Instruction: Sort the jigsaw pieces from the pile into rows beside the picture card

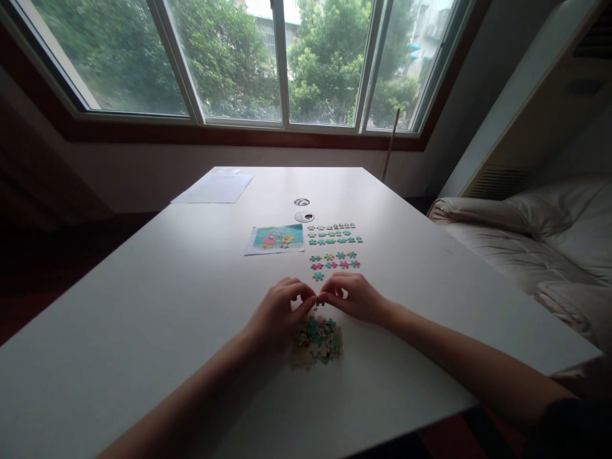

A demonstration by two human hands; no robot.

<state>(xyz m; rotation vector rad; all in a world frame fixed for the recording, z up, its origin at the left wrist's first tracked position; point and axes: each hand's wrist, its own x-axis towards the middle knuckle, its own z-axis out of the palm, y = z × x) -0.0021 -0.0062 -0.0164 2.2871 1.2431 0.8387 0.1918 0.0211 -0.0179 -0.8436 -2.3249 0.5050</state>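
A small dark jigsaw puzzle piece (320, 301) is pinched between the fingertips of my left hand (287, 305) and my right hand (352, 294), which meet above the table. Just below them lies a loose pile of puzzle pieces (318, 341), some coloured side up and some showing plain tan backs. Beyond my hands, several rows of separate puzzle pieces (335, 240) are laid out, mostly teal, with pink and yellow ones in the nearer rows (331, 265). Left of the rows is a picture sheet (277, 239) with a pink and a yellow cartoon figure.
Two round discs (304, 217) lie behind the picture on the white table (191, 274). White paper (215, 189) rests at the far left corner. Beyond the table are a window (287, 64) and a thin stick (391, 145); a pale sofa (521, 236) stands on the right.
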